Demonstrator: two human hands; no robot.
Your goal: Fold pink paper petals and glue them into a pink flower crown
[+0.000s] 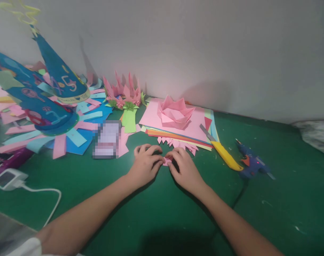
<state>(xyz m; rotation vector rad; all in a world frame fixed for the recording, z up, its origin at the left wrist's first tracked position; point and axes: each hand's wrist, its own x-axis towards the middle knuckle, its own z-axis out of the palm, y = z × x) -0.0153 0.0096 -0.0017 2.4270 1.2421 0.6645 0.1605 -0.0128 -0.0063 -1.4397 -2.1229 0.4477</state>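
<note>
A small piece of pink paper [167,162] lies between my fingertips just above the green table. My left hand [149,163] pinches its left side with thumb and fingers. On the other side my right hand [183,166] has its thumb and curled fingers closed on the same paper, partly hiding it. Right behind my hands is a row of pointed pink paper pieces [178,144]. Farther back, a pink folded paper flower [175,113] rests on a stack of coloured paper sheets [148,115].
A yellow utility knife [226,155] with its blade out and a blue glue gun [254,164] lie at the right. At left are a blurred-out phone [107,139], blue paper cone hats [59,71], a pink paper crown [124,92] and a white cabled device [9,179].
</note>
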